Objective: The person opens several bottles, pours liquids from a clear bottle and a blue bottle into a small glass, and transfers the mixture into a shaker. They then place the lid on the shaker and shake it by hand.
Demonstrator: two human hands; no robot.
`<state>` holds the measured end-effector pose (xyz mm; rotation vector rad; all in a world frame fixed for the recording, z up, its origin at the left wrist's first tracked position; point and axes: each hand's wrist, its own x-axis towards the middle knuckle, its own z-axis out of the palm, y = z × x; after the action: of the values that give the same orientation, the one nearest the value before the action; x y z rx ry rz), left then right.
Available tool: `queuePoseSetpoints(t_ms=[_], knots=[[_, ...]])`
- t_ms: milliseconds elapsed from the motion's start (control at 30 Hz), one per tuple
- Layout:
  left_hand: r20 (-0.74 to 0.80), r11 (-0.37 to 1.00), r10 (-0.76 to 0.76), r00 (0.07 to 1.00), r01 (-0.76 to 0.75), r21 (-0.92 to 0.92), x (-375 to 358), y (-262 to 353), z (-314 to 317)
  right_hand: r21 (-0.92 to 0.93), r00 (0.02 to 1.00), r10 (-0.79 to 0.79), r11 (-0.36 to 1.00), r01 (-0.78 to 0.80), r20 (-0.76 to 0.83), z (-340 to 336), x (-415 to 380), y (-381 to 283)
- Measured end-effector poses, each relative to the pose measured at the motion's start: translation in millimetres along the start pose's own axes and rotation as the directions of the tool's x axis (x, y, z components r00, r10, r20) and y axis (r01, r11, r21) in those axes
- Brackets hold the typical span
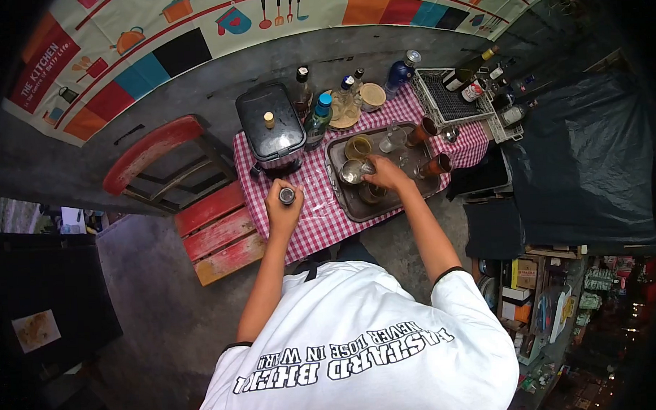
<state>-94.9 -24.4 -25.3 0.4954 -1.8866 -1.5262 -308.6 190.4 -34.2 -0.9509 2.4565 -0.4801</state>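
My left hand is closed around a small dark cylinder with a round greyish end facing up, held over the table's left front part. To the right, my right hand reaches over a brown metal tray, its fingers closed on a clear glass. Beside those fingertips stands a shiny metal cup. An amber-tinted glass is behind it, with a clear glass mug and brown tumblers further right on the tray.
A black lidded container stands at the table's back left, next to a blue-capped bottle. Small bottles on a woven stand are behind the tray. A wire rack with bottles is at right. A red wooden chair adjoins the checked tablecloth.
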Motion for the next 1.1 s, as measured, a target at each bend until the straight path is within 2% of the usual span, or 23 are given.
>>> queuePoseSetpoints(t_ms=[67,133,333,400,433,533,700,733,800,833,867,967,1033,1067,1100], knots=[[-0.019,0.999,0.029,0.999,-0.028,0.03,1.8,0.7,2.4,-0.023,1.0,0.015,1.0,-0.014,0.025,0.7,3.4,1.3],[0.025,0.998,-0.062,0.998,0.061,0.02,4.8,3.1,5.7,-0.046,0.998,0.031,0.998,-0.029,0.047,0.5,4.2,1.8],[-0.04,0.999,-0.043,0.998,0.042,-0.014,12.9,13.7,10.1,-0.07,0.996,0.05,0.997,-0.045,0.071,-2.1,4.1,-4.1],[-0.045,0.979,-0.173,0.984,0.167,-0.122,20.2,27.0,9.1,-0.061,0.997,0.029,0.998,-0.025,0.074,-0.5,8.7,-0.8],[-0.095,0.998,-0.04,0.995,0.036,-0.05,21.6,5.5,10.6,-0.062,0.997,0.023,0.998,-0.019,0.074,-0.9,9.5,1.0],[-0.096,1.0,0.005,0.995,-0.002,0.027,22.4,3.9,13.4,-0.079,0.996,0.023,0.997,-0.017,0.083,-7.7,9.7,-4.3],[-0.107,0.999,-0.032,0.994,0.035,0.025,24.5,7.5,20.9,-0.01,0.997,-0.046,0.999,0.047,0.054,-5.5,14.2,9.9],[-0.069,0.995,-0.09,0.994,0.093,0.041,23.4,6.8,17.1,-0.007,0.997,-0.053,0.999,0.054,0.059,-4.9,15.0,13.5],[-0.109,0.989,-0.139,0.984,0.144,0.04,23.0,15.7,17.4,0.088,0.991,-0.131,0.988,0.129,0.019,-3.6,16.0,22.0],[-0.12,0.989,-0.122,0.985,0.131,0.074,21.2,19.0,15.7,0.197,0.993,-0.115,0.975,0.106,0.037,-4.0,15.8,25.5],[-0.114,0.984,-0.145,0.983,0.155,0.086,16.8,5.0,12.1,0.223,0.985,-0.172,0.959,0.173,-0.023,-3.1,14.0,30.4],[-0.156,0.982,-0.18,0.971,0.187,0.029,10.2,-6.7,7.9,0.408,0.982,-0.19,0.897,0.172,0.004,-16.2,2.6,37.3],[-0.174,0.973,-0.059,0.983,0.096,0.211,7.4,-1.2,3.4,0.499,0.974,-0.225,0.847,0.183,0.026,-26.6,-7.5,47.1],[-0.181,0.972,-0.058,0.982,0.097,0.216,4.5,4.4,2.5,0.5,0.972,-0.233,0.845,0.189,0.028,-34.4,-13.0,53.6],[-0.209,0.942,-0.055,0.976,0.12,0.314,0.3,12.0,1.2,0.543,0.97,-0.241,0.819,0.185,0.032,-42.3,-19.5,59.0]])
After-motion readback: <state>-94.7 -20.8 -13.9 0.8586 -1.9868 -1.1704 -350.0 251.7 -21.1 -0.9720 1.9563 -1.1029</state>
